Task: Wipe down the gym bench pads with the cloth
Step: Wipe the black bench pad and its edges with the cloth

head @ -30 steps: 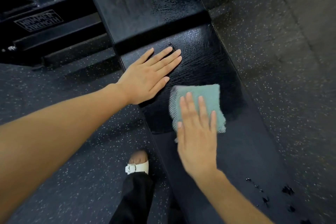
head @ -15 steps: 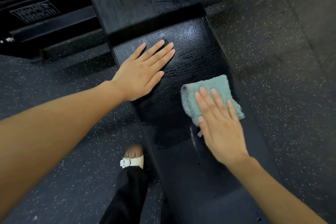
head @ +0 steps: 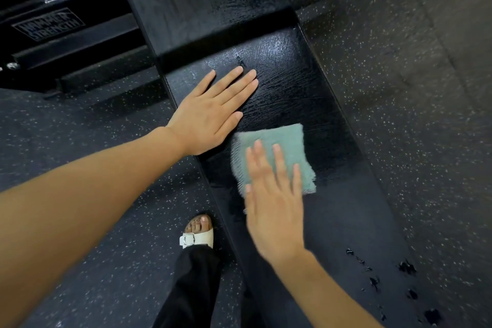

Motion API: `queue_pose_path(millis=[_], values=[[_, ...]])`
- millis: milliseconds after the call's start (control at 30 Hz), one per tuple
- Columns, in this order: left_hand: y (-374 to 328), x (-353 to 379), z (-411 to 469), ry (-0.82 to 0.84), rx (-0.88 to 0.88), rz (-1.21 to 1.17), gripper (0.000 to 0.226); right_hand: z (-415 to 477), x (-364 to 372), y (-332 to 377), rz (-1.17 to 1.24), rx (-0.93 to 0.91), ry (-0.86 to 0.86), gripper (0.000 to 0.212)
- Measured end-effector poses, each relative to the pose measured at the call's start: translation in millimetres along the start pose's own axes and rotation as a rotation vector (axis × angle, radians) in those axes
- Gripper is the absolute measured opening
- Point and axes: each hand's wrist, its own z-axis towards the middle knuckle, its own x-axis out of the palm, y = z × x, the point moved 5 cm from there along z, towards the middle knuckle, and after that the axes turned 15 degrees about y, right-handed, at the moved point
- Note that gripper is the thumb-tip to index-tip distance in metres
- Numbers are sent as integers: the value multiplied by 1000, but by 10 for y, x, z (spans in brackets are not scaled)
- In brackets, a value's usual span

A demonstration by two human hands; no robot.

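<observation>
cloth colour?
Pale teal-green cloth, under the right hand; head view.

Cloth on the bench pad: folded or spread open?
Folded: the cloth lies as a small, thick square under the flat right hand, with stacked frayed edges showing.

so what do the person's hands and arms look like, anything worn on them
The left hand and right hand are bare: no gloves, rings, watch or bracelet show. The forearms are bare too, no sleeve in view. The right hand is motion-blurred, so fine detail there is unclear.
</observation>
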Motion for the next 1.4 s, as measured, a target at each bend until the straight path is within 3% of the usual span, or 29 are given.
queue_pose_path(millis=[100,233,467,667,1067,1400], values=[[-6,-1,0,12,9,6,58,-81,108,241,-75,-138,48,57],[-18,-2,-1,25,9,6,58,-49,42,-35,-160,-208,87,57],[-47,3,-10,27,4,-9,58,47,-279,-884,-103,-34,24,54],[-128,21,-20,24,-14,0,58,-2,-300,-913,-35,39,-20,54],[-325,66,-38,9,-47,-8,58,-796,-87,-1154,-94,-51,91,56],[-351,109,-29,6,-70,-11,57,67,-368,-1218,-147,-128,91,63]])
